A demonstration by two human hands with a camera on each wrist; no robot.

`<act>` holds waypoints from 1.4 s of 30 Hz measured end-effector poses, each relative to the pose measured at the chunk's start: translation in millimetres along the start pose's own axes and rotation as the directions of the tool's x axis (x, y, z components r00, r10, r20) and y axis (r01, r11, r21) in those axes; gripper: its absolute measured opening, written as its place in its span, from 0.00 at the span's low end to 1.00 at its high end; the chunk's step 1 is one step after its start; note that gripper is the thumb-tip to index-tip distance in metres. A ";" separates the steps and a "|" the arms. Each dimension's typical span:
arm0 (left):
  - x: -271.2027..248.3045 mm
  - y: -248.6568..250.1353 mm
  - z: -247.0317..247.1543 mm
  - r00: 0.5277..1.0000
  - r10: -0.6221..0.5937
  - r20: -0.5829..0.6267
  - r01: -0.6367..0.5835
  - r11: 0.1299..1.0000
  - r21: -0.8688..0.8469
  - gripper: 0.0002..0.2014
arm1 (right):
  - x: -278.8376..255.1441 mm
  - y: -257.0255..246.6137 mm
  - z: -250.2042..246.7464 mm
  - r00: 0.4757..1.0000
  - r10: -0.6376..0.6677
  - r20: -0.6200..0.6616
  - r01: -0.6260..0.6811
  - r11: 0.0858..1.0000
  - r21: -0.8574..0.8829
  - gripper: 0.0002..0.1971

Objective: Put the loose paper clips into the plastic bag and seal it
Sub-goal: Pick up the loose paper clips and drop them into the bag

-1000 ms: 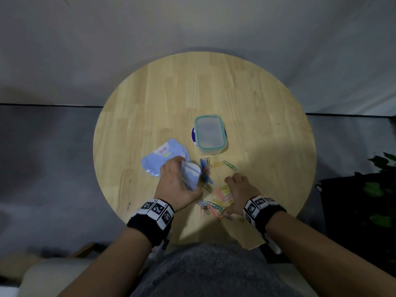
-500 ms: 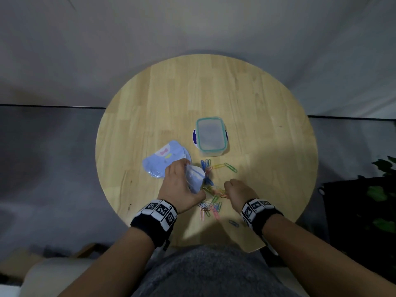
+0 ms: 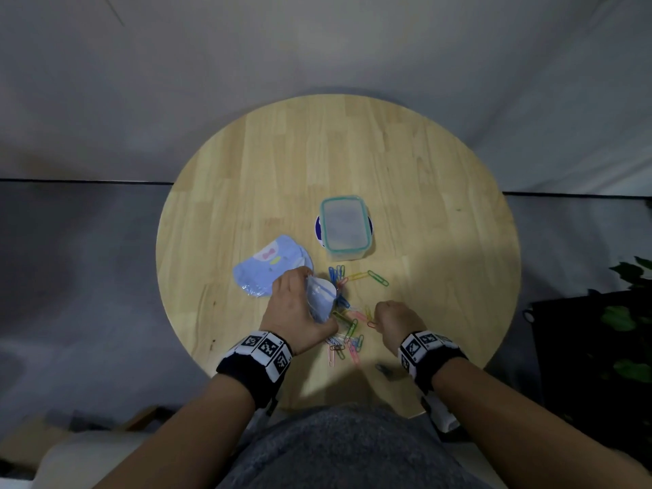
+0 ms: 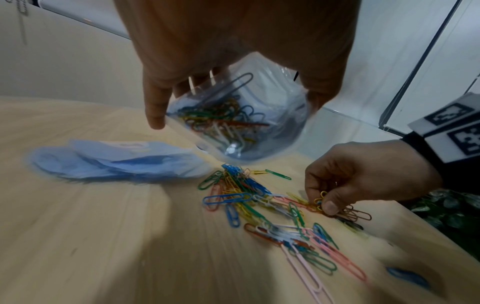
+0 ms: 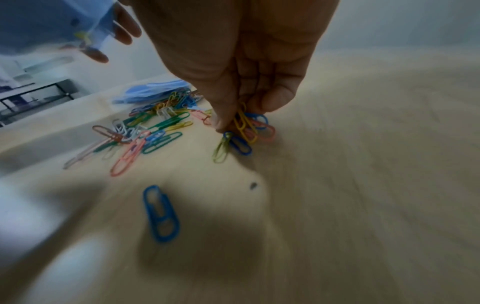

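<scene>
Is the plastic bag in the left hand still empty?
No, the left wrist view shows the plastic bag, gripped by the left hand, already holding a tangle of coloured paper clips.

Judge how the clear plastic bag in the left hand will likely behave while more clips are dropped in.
The plastic bag looks thin and creased, so it is probably floppy and would sag shut without the left hand spreading its mouth. The paper clips pooled at its bottom likely weigh it down there, so it may swing or slump if the hold loosens.
</scene>
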State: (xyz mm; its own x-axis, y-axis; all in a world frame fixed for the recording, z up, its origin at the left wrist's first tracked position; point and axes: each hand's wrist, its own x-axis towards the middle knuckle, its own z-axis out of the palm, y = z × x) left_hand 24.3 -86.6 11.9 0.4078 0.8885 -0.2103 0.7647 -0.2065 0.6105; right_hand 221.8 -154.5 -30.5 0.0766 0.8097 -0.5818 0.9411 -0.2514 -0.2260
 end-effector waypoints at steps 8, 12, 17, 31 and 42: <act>5.7 5.1 4.5 0.999 0.023 0.041 -0.024 0.999 0.025 0.46 | -11.7 -5.6 -52.3 0.984 0.133 -0.119 -0.055 0.860 0.507 0.06; 10.4 18.2 7.5 0.996 0.087 0.006 -0.087 0.996 0.036 0.46 | -5.7 -29.7 -93.1 0.947 0.180 -0.265 0.090 0.645 0.759 0.03; 23.1 37.2 5.7 0.992 0.067 -0.108 -0.066 0.998 0.010 0.44 | 6.1 -63.4 -108.3 0.888 0.319 -0.332 0.170 0.443 0.880 0.04; 30.9 46.7 -0.9 0.967 0.166 -0.194 -0.187 0.977 -0.098 0.42 | -9.6 -71.0 -95.7 0.912 0.138 -0.387 0.172 0.727 0.665 0.07; 18.4 22.9 -6.2 0.988 0.040 -0.151 -0.065 0.984 -0.166 0.43 | -19.9 0.4 -71.0 0.967 0.157 -0.201 -0.037 0.867 0.497 0.07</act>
State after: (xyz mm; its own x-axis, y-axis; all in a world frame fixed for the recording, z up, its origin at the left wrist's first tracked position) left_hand 46.2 -72.4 26.8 0.3580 0.9312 -0.0685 0.6430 -0.1927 0.7412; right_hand 244.0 -133.1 36.4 0.2878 0.8500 -0.4413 0.6493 -0.5119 -0.5624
